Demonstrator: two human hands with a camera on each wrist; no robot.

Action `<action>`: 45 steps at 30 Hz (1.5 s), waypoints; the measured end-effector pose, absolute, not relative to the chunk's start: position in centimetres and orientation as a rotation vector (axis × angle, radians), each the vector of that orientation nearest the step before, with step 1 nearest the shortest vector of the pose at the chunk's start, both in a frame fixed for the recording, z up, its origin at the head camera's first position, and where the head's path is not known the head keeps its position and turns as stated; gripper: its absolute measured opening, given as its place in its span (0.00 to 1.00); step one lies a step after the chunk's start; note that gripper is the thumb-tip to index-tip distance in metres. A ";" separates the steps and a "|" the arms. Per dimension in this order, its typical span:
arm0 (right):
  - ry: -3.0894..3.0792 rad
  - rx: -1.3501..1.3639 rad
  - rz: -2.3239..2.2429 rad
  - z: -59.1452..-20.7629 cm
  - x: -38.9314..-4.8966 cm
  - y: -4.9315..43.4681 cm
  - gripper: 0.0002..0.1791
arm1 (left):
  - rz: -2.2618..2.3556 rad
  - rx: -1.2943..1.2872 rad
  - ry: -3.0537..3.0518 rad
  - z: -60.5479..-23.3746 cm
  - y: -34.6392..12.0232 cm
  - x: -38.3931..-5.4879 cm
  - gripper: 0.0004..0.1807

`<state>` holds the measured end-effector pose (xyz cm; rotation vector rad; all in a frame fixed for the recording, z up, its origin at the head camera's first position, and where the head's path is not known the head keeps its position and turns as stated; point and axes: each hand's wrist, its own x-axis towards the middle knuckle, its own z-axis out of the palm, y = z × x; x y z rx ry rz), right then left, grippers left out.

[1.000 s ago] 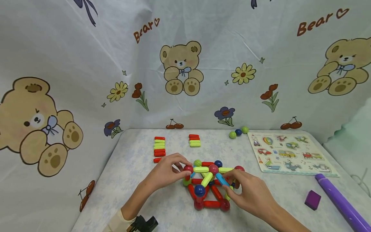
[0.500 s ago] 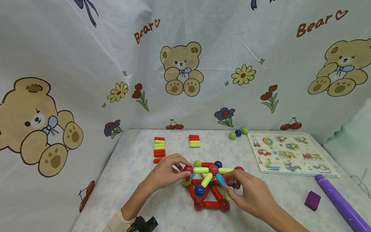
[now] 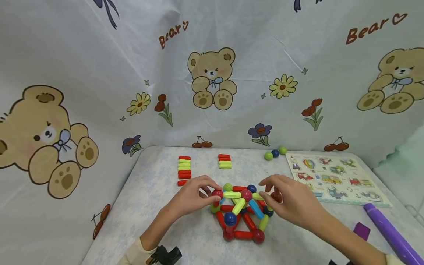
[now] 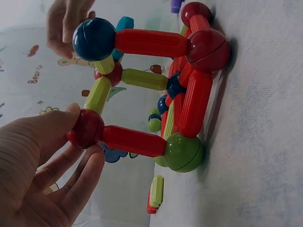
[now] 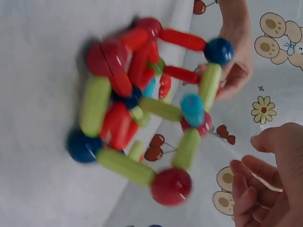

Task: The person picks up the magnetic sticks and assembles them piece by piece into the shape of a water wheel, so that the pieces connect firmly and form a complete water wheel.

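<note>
A framework of magnetic sticks and balls (image 3: 238, 208) stands on the table, made of red, yellow-green and blue sticks. My left hand (image 3: 195, 195) pinches a red ball (image 4: 86, 128) at its upper left corner. From the red ball (image 3: 246, 195) at the top middle, a light blue stick (image 3: 255, 209) points toward the front right, its outer end free. My right hand (image 3: 293, 200) hovers by the upper right corner, fingers loosely bent and holding nothing. In the right wrist view it is apart from the red corner ball (image 5: 171, 186).
Red and yellow-green sticks lie in two stacks, a left stack (image 3: 184, 169) and a middle stack (image 3: 225, 161). Behind are two green balls and a blue ball (image 3: 275, 153). On the right lie a picture board (image 3: 338, 178), a purple block (image 3: 361, 231) and a purple tube (image 3: 387, 230).
My right hand has let go of the light blue stick and moved up and to the right. The stick stays on the top red ball. My left hand keeps its pinch.
</note>
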<state>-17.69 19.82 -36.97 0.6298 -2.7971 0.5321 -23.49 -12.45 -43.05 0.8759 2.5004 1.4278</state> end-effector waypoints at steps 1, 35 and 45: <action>-2.796 0.688 0.520 -36.3 -18.7 19.8 0.13 | 1.427 0.874 2.503 -43.1 -12.6 -23.6 0.15; -2.945 1.433 0.455 -45.4 -41.4 14.7 0.08 | 1.479 0.815 2.401 -43.3 -13.0 -24.0 0.14; -3.020 1.440 0.321 -45.0 -41.0 14.8 0.10 | 1.467 0.822 2.415 -43.3 -13.1 -24.0 0.14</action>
